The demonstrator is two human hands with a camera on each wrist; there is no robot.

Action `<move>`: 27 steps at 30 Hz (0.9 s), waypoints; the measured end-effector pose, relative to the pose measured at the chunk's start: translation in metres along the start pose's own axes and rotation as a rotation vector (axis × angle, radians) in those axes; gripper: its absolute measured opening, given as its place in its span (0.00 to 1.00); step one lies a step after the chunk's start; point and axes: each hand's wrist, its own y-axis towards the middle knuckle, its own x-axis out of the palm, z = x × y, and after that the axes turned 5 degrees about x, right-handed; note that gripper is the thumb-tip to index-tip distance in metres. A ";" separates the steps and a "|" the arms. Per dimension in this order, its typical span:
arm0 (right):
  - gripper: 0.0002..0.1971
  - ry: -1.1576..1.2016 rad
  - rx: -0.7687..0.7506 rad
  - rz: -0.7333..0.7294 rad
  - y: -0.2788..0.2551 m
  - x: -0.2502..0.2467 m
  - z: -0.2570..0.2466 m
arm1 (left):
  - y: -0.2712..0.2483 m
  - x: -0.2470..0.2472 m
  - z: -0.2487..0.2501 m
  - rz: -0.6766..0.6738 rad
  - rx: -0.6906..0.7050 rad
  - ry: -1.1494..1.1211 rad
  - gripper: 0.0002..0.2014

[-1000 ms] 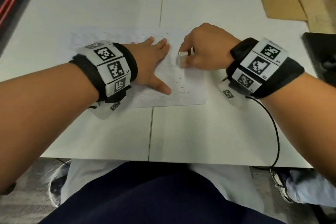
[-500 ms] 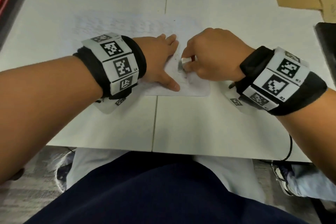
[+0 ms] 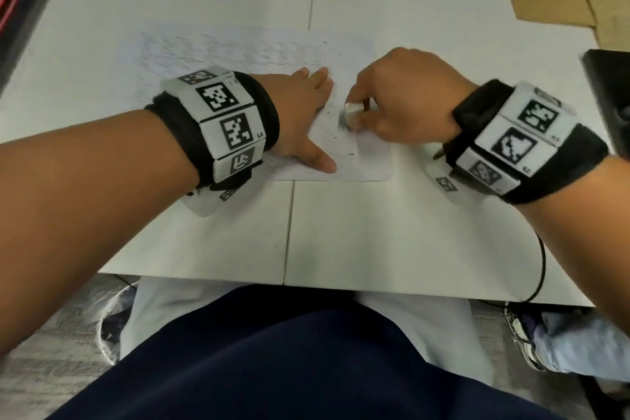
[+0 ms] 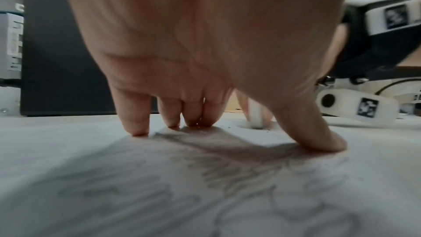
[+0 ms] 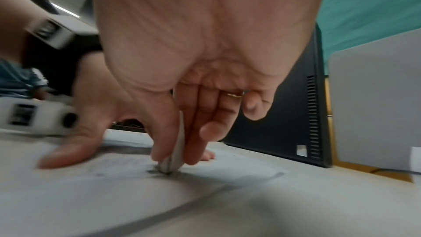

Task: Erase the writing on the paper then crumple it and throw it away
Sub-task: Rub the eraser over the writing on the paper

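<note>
Under the flat left hand (image 3: 300, 119), the paper (image 3: 238, 51) lies pinned.

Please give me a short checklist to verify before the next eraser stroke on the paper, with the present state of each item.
1. Left hand presses the paper flat with straight fingers: ok.
2. Right hand pinches the eraser firmly: ok.
3. Eraser tip touches the paper: ok, seen in the right wrist view.
4. Writing all erased: not ok, faint lines remain near the far edge and under the left palm.
5. Paper uncreased and untorn: cannot tell, hands cover part.
</note>
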 end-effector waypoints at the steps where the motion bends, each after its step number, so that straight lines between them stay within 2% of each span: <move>1: 0.12 -0.024 -0.029 -0.007 -0.006 0.005 -0.003 | 0.000 0.000 0.000 0.005 -0.001 -0.005 0.62; 6: 0.12 -0.093 -0.170 -0.091 -0.033 0.015 -0.015 | 0.001 0.001 -0.002 0.010 0.018 -0.018 0.63; 9: 0.12 -0.030 -0.097 -0.095 -0.017 0.003 -0.005 | 0.002 0.001 -0.001 0.006 0.018 -0.009 0.62; 14: 0.13 0.069 0.074 0.003 0.023 -0.015 0.008 | 0.000 0.001 -0.001 -0.007 0.004 -0.008 0.62; 19: 0.15 0.004 0.035 0.011 0.010 0.000 -0.002 | 0.001 0.004 -0.005 0.012 0.009 -0.031 0.62; 25: 0.08 0.145 0.017 -0.107 -0.011 0.002 -0.003 | 0.000 0.001 0.000 0.001 -0.001 -0.024 0.62; 27: 0.07 0.204 0.048 -0.091 -0.007 -0.002 0.004 | -0.002 0.001 0.005 -0.008 0.005 -0.023 0.61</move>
